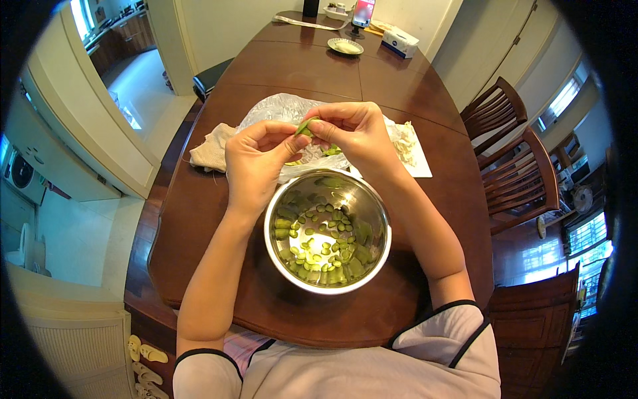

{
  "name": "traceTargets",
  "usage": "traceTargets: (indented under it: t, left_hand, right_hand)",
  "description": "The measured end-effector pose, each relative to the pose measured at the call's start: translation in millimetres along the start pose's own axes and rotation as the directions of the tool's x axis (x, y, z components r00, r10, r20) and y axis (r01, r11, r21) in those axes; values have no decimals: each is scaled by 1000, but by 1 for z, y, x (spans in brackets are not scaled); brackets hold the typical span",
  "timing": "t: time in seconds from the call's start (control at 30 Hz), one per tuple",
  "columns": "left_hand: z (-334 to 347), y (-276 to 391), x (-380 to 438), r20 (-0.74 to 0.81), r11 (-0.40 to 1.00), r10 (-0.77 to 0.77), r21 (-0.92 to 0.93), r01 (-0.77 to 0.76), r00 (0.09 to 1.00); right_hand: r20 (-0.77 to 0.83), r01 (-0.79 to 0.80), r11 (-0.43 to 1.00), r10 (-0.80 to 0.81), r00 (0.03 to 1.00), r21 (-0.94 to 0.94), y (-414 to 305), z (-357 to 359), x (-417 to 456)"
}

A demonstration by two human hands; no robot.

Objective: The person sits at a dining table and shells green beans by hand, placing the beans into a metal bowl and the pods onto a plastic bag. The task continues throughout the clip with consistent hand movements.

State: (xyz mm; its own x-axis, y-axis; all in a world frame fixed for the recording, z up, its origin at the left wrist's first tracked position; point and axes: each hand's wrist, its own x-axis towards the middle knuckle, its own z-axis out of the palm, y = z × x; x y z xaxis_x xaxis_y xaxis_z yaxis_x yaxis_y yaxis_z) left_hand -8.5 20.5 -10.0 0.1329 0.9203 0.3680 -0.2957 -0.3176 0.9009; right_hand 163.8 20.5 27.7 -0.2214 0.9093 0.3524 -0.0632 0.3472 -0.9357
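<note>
Between my two hands, above the far rim of a stainless steel bowl (327,290), is a green bean pod (305,126). My left hand (264,154) pinches its near left end between thumb and fingertips. The thumb and fingers of my right hand (356,132) grip its other end. Several shelled green beans (326,245) lie on the bottom of the bowl, and the steel wall mirrors them. Behind the bowl a clear plastic bag (279,106) lies spread on the table, with more green pods (331,149) on it, partly hidden by my hands.
A beige cloth (214,148) lies left of the bag. Shredded pale pieces (406,144) rest on a white board (422,167) at the right. Farther back on the wooden table (299,65) are a small plate (346,47), a tissue box (400,43) and a phone on a stand (362,13). Wooden chairs (521,174) stand right.
</note>
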Motion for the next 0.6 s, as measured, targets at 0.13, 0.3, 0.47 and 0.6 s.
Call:
traceTargets:
  t: [0.13,0.3,0.47,0.6]
  left_hand:
    - [-1,3,0,3,1000,4,-10,-4,1000]
    - [0,3,0,-7,999,24,-43,-25,1000]
    - [4,9,-2,-19,999,29,-19,-29,999]
    - [7,9,-5,-31,999,37,4,-37,999]
  right_hand:
    - [14,51,996,-50,999,-67,-2,1,1]
    - [64,45,997,-41,997,-58,-10,-1,0]
    - [30,71,989,-67,997,-133,-10,0,-1]
    - [12,176,966,-177,984,-188,-6,10,-6]
